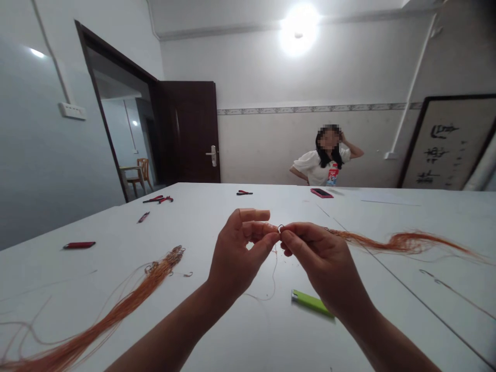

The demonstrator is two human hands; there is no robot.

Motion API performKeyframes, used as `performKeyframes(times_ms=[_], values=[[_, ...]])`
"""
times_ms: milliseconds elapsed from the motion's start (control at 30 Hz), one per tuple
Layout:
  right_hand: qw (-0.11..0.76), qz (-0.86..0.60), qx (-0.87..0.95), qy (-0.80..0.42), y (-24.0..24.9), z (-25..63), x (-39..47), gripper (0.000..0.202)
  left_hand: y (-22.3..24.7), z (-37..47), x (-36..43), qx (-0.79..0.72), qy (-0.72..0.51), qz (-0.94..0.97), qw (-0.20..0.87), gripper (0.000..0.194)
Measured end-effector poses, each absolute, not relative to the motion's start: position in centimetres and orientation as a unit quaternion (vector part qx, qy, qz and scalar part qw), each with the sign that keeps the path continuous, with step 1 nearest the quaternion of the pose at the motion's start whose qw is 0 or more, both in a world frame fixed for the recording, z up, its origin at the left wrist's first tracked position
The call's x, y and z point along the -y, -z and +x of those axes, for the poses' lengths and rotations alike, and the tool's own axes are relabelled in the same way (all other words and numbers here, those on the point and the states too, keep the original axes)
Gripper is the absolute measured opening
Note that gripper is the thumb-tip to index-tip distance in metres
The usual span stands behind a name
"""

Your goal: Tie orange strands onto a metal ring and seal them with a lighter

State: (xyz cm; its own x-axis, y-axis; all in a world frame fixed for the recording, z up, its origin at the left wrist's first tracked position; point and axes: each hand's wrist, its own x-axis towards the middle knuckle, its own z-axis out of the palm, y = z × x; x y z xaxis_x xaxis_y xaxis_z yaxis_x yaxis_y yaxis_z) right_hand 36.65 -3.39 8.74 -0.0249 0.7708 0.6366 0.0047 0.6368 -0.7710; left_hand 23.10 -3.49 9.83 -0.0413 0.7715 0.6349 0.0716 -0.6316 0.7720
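In the middle of the head view, my left hand (237, 253) and my right hand (321, 253) meet, thumb and finger pinched on each side. A small metal fish hook (281, 226) shows between the fingertips of both. Most of its shank is hidden by the fingers. From under the pinch a thin fishing line (275, 274) hangs and curls onto the table. A green lighter (313, 304) lies below my right hand. To the left rests a bundle of orange lines with hooks (143, 292); another orange bundle (403, 242) lies beyond my right hand.
The white table (217, 341) carries red-handled pliers (157, 199), small snips (244, 192), a red pen-like tool (79, 245), a small cutter (143, 217), a phone (321, 193) and loose hooked line (457, 294). A person (318, 163) sits across, behind a bottle (332, 174).
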Motion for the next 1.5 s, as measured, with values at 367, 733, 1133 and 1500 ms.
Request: performKeyframes(times_ms=[367, 733, 1133, 1500], values=[[0.589, -0.302, 0.723, -0.197, -8.9, 37.1, 3.9, 0.011, -10.4, 23.4, 4.9, -0.302, -0.647, 0.634, 0.297, 0.028], [0.605, -0.207, 0.630, -0.441, -9.0, 37.0, 4.1, 0.011, -10.6, 23.4, 5.2, -0.285, -0.665, 0.611, 0.321, 0.030], [0.615, -0.292, 0.690, -0.246, -9.2, 36.8, 4.1, 0.010, -9.9, 23.7, 4.6, -0.302, -0.656, 0.664, 0.193, 0.032], [0.604, -0.297, 0.708, -0.214, -9.0, 37.9, 3.6, 0.004, -9.8, 24.2, 4.1, -0.293, -0.663, 0.650, 0.228, 0.034]])
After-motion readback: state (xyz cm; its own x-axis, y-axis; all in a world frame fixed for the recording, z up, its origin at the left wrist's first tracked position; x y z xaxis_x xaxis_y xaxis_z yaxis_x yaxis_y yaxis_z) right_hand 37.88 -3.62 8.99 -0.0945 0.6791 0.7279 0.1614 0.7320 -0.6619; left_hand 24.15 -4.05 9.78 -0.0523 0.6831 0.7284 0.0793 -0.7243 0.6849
